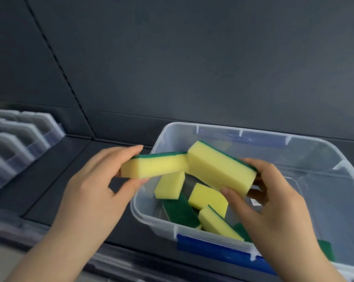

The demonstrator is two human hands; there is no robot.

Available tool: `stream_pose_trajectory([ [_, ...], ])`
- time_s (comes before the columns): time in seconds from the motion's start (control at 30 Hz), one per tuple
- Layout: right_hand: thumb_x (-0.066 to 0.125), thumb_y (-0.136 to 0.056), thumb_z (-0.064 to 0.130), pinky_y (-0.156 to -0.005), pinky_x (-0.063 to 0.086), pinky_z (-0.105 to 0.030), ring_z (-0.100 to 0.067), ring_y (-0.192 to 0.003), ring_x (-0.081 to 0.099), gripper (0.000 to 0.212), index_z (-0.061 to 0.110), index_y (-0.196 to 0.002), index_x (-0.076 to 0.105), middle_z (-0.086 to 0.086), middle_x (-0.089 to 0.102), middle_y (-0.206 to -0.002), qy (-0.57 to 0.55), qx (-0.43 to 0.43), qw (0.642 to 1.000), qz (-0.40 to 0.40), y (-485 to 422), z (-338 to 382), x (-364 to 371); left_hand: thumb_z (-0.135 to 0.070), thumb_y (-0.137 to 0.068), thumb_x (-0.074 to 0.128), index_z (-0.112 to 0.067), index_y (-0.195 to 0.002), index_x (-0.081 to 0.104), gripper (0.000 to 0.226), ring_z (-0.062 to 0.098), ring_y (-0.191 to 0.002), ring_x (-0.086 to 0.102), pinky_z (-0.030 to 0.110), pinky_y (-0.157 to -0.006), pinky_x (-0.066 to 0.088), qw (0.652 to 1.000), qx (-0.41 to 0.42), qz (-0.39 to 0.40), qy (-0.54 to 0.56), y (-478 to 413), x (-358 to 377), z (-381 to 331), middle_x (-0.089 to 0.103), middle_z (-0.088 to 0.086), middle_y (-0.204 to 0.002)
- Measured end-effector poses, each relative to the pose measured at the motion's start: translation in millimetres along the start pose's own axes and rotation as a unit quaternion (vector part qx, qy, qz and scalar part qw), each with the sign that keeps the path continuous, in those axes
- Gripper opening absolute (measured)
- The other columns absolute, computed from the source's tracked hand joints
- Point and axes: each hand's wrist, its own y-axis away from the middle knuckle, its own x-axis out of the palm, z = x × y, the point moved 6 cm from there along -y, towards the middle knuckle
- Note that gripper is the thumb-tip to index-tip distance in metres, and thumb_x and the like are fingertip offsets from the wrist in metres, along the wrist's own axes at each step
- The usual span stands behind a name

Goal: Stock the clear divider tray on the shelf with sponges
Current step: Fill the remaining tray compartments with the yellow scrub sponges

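Note:
My left hand (98,180) grips one yellow sponge with a green scouring side (157,166) by its left end, just left of the clear bin's rim. My right hand (274,202) holds a second yellow-and-green sponge (219,167) above the bin, fingers curled round its right end. The two sponges touch at their inner ends. Several more sponges (202,208) lie loose in the clear plastic bin (335,155). The clear divider tray (19,139) stands on the dark shelf at the far left, its slots showing no sponges in view.
The bin has blue latches (217,251) on its near and far sides. A dark shelf surface (56,180) stretches between the tray and the bin. A dark back panel (192,58) rises behind. The shelf's front rail (50,237) runs along the bottom left.

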Motion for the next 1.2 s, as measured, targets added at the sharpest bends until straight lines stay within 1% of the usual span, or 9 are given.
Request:
stream_pose_trajectory([
  [0.13,0.075,-0.065,0.028,-0.075,0.044,-0.009,0.002,-0.087,0.058,0.056,0.063,-0.097,0.044,0.03,0.059,-0.096,-0.006,-0.024,1.0,0.005,7.6,54.7,53.3,-0.026,-0.074,0.073,-0.025,-0.115,0.061,0.043,0.005,-0.088,0.055,0.017,-0.076,0.043,0.998,-0.008,-0.037,-0.055,24.2,-71.4,50.1,0.054,-0.018,-0.107],
  [0.23,0.077,-0.066,0.022,-0.069,0.042,-0.004,0.004,-0.085,0.058,0.052,0.056,-0.094,0.048,0.029,0.059,-0.097,-0.035,-0.033,0.998,0.033,19.8,101.2,111.1,-0.035,-0.075,0.075,-0.025,-0.115,0.061,0.044,0.008,-0.093,0.056,0.022,-0.08,0.042,0.995,-0.052,-0.057,-0.067,52.3,-137.3,100.1,0.055,-0.017,-0.106],
  [0.37,0.079,-0.067,0.017,-0.071,0.045,-0.004,0.005,-0.087,0.061,0.059,0.059,-0.097,0.049,0.025,0.063,-0.091,-0.09,-0.049,0.99,0.093,44.8,161.0,201.4,-0.041,-0.069,0.063,-0.05,-0.112,0.052,0.045,0.005,-0.091,0.056,0.025,-0.078,0.045,0.985,-0.119,-0.096,-0.076,99.9,-223.5,167.3,0.051,-0.031,-0.11],
  [0.43,0.079,-0.068,0.017,-0.073,0.047,-0.007,0.005,-0.089,0.061,0.057,0.057,-0.097,0.049,0.024,0.063,-0.095,-0.107,-0.058,0.984,0.13,58.2,186.4,247.0,-0.054,-0.072,0.066,-0.06,-0.111,0.045,0.045,0.009,-0.095,0.059,0.036,-0.081,0.05,0.978,-0.162,-0.111,-0.073,126.8,-259.7,205.3,0.055,-0.025,-0.111],
  [0.53,0.077,-0.071,0.022,-0.072,0.045,-0.004,0.007,-0.092,0.056,0.051,0.053,-0.096,0.045,0.022,0.059,-0.098,-0.117,-0.066,0.973,0.188,74.7,224.8,304.7,-0.069,-0.07,0.053,-0.054,-0.117,0.048,0.05,0.01,-0.101,0.061,0.05,-0.086,0.05,0.959,-0.249,-0.128,-0.049,168.5,-303.6,260.2,0.061,-0.017,-0.113],
  [0.63,0.074,-0.073,0.027,-0.073,0.046,-0.005,0.006,-0.095,0.055,0.048,0.054,-0.099,0.043,0.021,0.057,-0.103,-0.12,-0.084,0.965,0.217,82.8,258.0,343.9,-0.069,-0.067,0.054,-0.054,-0.121,0.047,0.057,0.009,-0.101,0.062,0.046,-0.086,0.052,0.942,-0.293,-0.159,-0.038,195.5,-335.5,288.3,0.061,-0.012,-0.118],
  [0.77,0.071,-0.077,0.03,-0.078,0.047,-0.009,0.006,-0.095,0.055,0.045,0.055,-0.1,0.042,0.026,0.056,-0.102,-0.122,-0.112,0.955,0.245,76.5,288.5,381.5,-0.045,-0.073,0.064,-0.062,-0.119,0.042,0.053,0.004,-0.099,0.062,0.036,-0.073,0.054,0.932,-0.308,-0.183,-0.052,203.3,-361.6,306.5,0.059,-0.013,-0.121],
  [1.0,0.07,-0.077,0.027,-0.078,0.049,-0.011,0.005,-0.093,0.059,0.041,0.047,-0.104,0.048,0.022,0.061,-0.099,-0.177,-0.099,0.95,0.236,28.0,303.7,433.7,-0.054,-0.073,0.059,-0.064,-0.118,0.042,0.049,0.005,-0.1,0.062,0.042,-0.089,0.049,0.933,-0.305,-0.184,-0.047,166.9,-373.5,346.3,0.058,-0.017,-0.12],
  [1.2,0.07,-0.075,0.028,-0.072,0.048,-0.008,0.007,-0.088,0.06,0.035,0.05,-0.096,0.051,0.022,0.064,-0.095,-0.213,-0.054,0.957,0.189,-46.3,298.9,474.1,-0.051,-0.079,0.049,-0.034,-0.135,0.044,0.059,-0.006,-0.085,0.054,0.014,-0.066,0.038,0.947,-0.269,-0.133,-0.111,78.1,-376.2,404.1,0.059,-0.017,-0.103],
])
